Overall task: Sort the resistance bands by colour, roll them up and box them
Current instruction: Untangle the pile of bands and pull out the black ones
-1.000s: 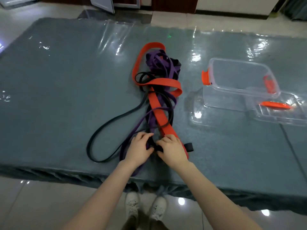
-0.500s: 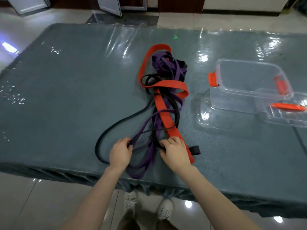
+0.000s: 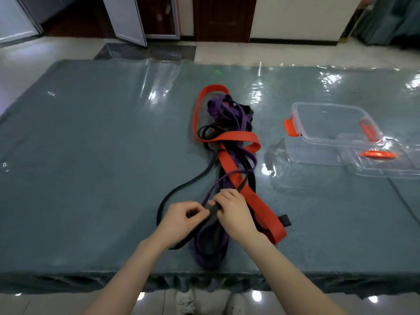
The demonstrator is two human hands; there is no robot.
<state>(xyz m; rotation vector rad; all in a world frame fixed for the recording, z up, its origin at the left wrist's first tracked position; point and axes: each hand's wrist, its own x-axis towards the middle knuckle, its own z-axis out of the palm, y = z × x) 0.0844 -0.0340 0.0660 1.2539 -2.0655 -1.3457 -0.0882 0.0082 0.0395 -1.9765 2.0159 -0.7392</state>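
Black, purple and orange resistance bands lay tangled in one long heap down the middle of the counter [image 3: 91,155], which was covered in grey-green cloth under clear plastic sheeting. The left hand [image 3: 181,220] and the right hand [image 3: 234,212] met at the near end of the heap, both with fingers curled round the black band [image 3: 181,189], pinching a short stretch of it between them. That black band looped out to the left of the pile and back under the hands. The purple band [image 3: 227,114] bunched at the far end and pooled again just near the wrists. The wide orange band [image 3: 236,178] ran diagonally across the pile, its near end lying right of the right hand. Well to the right stood the clear plastic box [image 3: 318,153] with orange clips, its lid [image 3: 386,169] resting against its right side.
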